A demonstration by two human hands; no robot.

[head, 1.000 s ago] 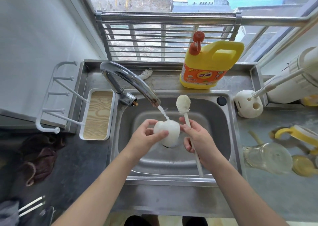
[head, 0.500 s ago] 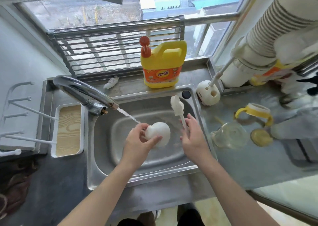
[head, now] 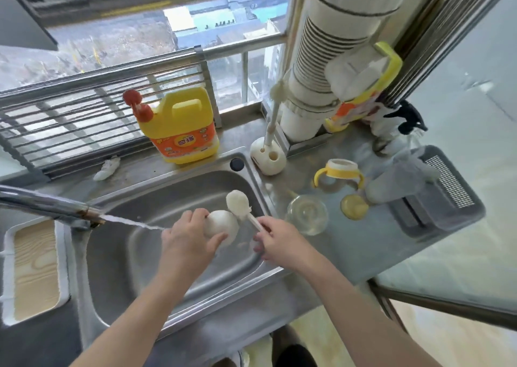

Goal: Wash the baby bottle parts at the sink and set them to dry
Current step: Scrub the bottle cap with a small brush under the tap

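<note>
Two hands work over the sink (head: pixel 117 268). The left hand (head: pixel 190 241) holds a white part (head: pixel 221 224) above the basin, with the fingers curled over its top and the thumb hooked under its near side. The right hand (head: pixel 279 243) grips the brush (head: pixel 237 200) low on the handle with the fingers closed round it. The brush head rests against the part's far right side. The tap (head: pixel 47 204) is running and its stream (head: pixel 134 222) meets the back of the left hand. Whether water reaches the part itself is hidden by that hand.

Assessment: the step is scrubbing and rinsing this part.
- The part should be turned so the stream falls on it and not on the knuckles.
- It should be rotated in the fingers so the brush covers every face, the hollow side included if there is one.
- A wet, smooth dome will likely slip, so the thumb hold should stay firm and the work should stay over the basin.
- Short strokes seem wise, as long ones would probably splash the counter (head: pixel 349 243).

Outstanding: the bottle (head: pixel 307 214), collar (head: pixel 338 172) and nipple (head: pixel 354 206) lie on the counter right of the sink and appear to await washing. A basket (head: pixel 447 199) stands further right. I cannot tell whether it is the drying place.
</note>
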